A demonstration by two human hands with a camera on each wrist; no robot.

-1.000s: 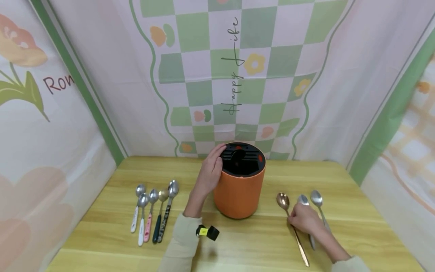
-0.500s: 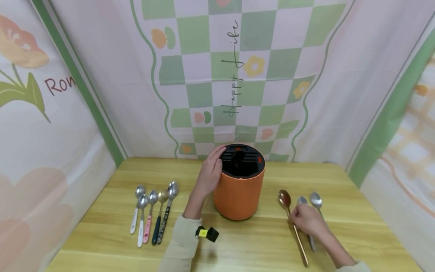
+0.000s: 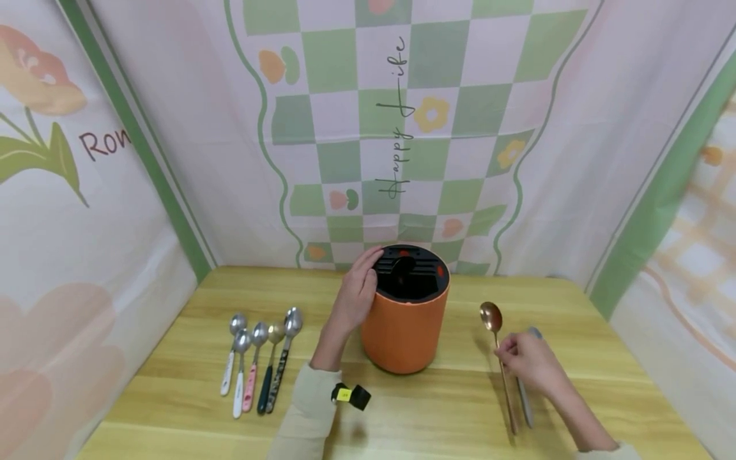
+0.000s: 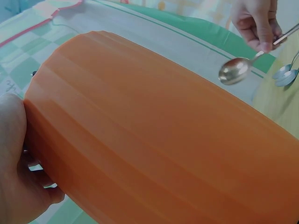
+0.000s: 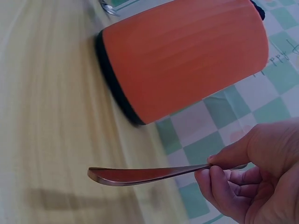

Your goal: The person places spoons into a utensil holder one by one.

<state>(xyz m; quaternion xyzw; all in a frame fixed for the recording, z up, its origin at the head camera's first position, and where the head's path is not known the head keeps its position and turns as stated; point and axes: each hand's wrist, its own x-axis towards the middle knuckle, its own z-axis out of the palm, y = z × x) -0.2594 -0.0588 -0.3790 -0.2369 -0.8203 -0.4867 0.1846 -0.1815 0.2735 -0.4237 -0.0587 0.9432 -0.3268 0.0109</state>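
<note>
My right hand (image 3: 531, 361) pinches a copper-coloured spoon (image 3: 491, 317) by the handle, thumb against fingers. Its bowl points away from me, raised off the table, with a shadow below in the right wrist view. Partly hidden under that hand lie silver spoons (image 3: 526, 406); two of their bowls (image 4: 287, 78) show in the left wrist view. My left hand (image 3: 353, 297) rests with its fingers laid along the upper left side of an orange utensil holder (image 3: 402, 338), which stands upright. Its black insert (image 3: 425, 287) has slots and a dark rounded piece inside.
Several spoons with white, pink, dark and patterned handles lie in a group on the left, among them a pink-handled spoon (image 3: 250, 386). The wooden table (image 3: 437, 415) ends at a patterned cloth backdrop (image 3: 379, 160). Cloth walls rise on both sides.
My right hand has lifted the copper spoon from the table and moved slightly up and to the right with it. My left hand and the holder have stayed in place.
</note>
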